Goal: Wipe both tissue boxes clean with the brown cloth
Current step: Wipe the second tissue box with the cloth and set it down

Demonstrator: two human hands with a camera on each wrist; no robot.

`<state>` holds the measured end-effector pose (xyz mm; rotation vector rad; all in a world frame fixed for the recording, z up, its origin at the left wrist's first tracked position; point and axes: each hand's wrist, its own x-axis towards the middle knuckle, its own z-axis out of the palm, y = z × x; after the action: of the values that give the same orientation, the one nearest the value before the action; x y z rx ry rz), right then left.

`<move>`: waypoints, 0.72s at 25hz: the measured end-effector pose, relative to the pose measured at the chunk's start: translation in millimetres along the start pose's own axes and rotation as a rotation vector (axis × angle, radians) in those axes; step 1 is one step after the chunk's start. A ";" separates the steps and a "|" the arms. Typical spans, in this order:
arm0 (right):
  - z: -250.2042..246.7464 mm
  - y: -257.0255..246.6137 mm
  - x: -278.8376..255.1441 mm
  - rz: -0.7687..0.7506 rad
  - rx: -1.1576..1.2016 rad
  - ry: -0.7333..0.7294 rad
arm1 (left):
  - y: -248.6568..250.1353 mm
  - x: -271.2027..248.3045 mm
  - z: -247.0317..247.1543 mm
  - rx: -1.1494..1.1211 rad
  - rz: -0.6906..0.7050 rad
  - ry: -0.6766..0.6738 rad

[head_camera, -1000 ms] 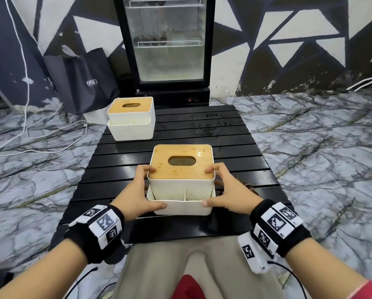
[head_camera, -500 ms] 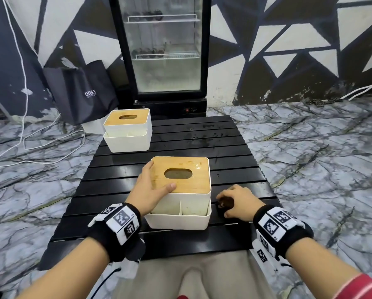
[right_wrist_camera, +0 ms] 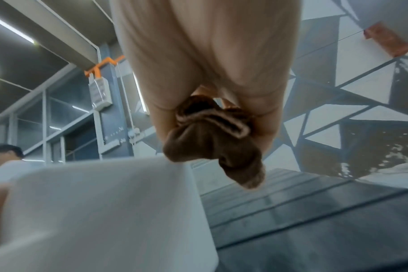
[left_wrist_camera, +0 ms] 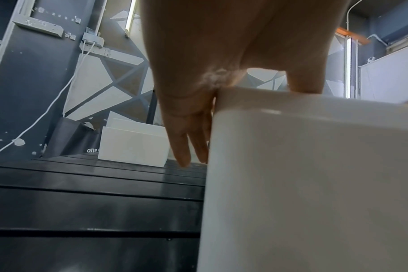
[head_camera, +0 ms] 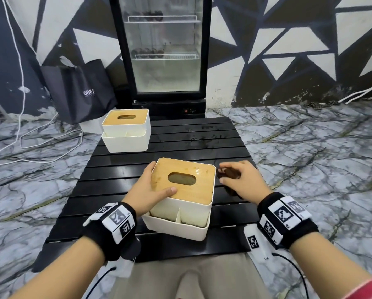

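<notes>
The near tissue box [head_camera: 178, 214], white with a wooden lid [head_camera: 191, 190], stands on the black slatted table [head_camera: 180, 143] and is turned slightly askew. My left hand [head_camera: 152, 182] holds its left side, thumb on the lid. In the left wrist view the fingers [left_wrist_camera: 186, 139] lie straight down the box's wall [left_wrist_camera: 314, 184]. Just right of the box, my right hand [head_camera: 234, 171] pinches the bunched brown cloth [head_camera: 226, 175] above the table. The cloth [right_wrist_camera: 212, 139] hangs from the fingers beside the box [right_wrist_camera: 100, 211]. The second tissue box [head_camera: 127, 130] sits at the table's far left corner.
A glass-door fridge [head_camera: 163, 50] stands behind the table, with a black bag [head_camera: 79, 89] to its left. White cables [head_camera: 29, 145] trail over the marble floor on the left. Another person [right_wrist_camera: 2, 156] shows at the left edge of the right wrist view.
Both hands were on the near box's sides. My right hand let go, took the brown cloth off the table and raised it. My left thumb moved onto the lid and the box turned a little.
</notes>
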<state>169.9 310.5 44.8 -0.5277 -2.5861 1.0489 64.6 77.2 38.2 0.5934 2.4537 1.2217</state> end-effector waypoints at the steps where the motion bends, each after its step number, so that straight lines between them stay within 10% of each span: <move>1: -0.5 -9.3 0.8 -0.045 0.037 0.022 | 2.2 1.7 0.6 0.022 0.005 0.019; 18: 43.1 -17.4 -38.6 -0.477 -0.074 -0.149 | -1.3 6.5 4.6 -0.061 -0.027 0.069</move>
<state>182.9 256.0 22.3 0.1596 -2.6863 0.8546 60.9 82.8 33.8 0.5079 2.4625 1.3226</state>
